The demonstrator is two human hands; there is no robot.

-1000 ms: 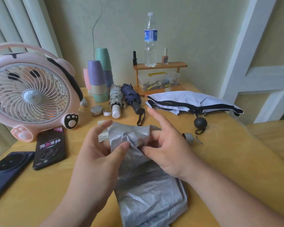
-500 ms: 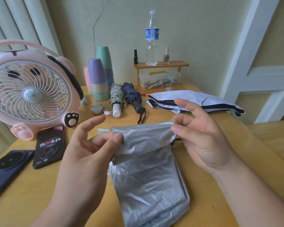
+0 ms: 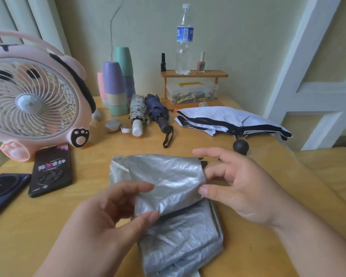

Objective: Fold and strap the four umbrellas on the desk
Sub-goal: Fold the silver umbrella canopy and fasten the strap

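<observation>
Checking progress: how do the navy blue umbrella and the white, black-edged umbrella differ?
The navy blue umbrella is rolled tight; the white, black-edged umbrella lies loose and flat. Navy's handle is straight with a loop; white's is a black ball. Both lie unheld on the wooden desk.

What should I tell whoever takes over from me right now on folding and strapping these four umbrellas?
Left hand pinches a fold of the silver umbrella; right hand curls its fingers at that fold's right edge.
Silver umbrella lies at the desk's near middle, canopy loose. Patterned umbrella and navy umbrella lie rolled by the cups. White-and-black umbrella lies loose to the right.
Done: two rolled, straps hard to see.
Left: finish rolling and strap the silver one, then the white-and-black one.
</observation>
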